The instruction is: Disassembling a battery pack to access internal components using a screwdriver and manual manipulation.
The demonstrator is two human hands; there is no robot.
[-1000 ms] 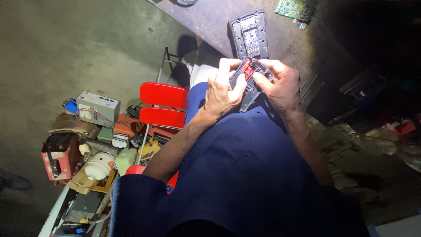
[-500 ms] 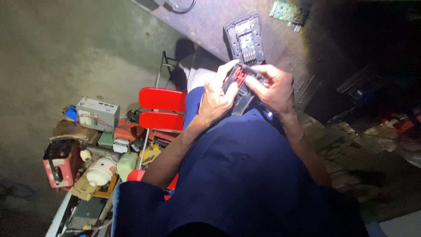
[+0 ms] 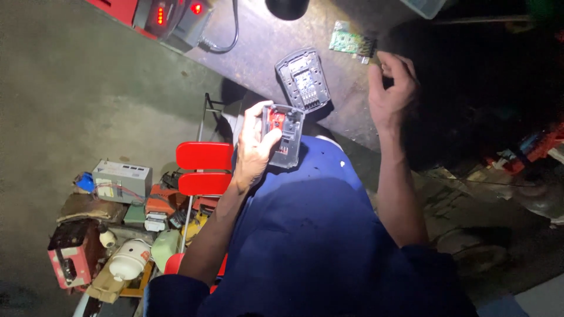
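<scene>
The left hand (image 3: 254,149) grips a grey battery casing (image 3: 284,136); the right hand (image 3: 390,88) reaches toward a green circuit board (image 3: 348,42).

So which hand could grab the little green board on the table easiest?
Probably the right hand: it is up by the green board on the table, nearly touching it. The left hand is farther away and busy holding the grey case.

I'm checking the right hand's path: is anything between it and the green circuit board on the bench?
Nothing visible does. The right hand is raised beside the green circuit board with only bare bench between them. The open black casing lies off to the left.
</scene>
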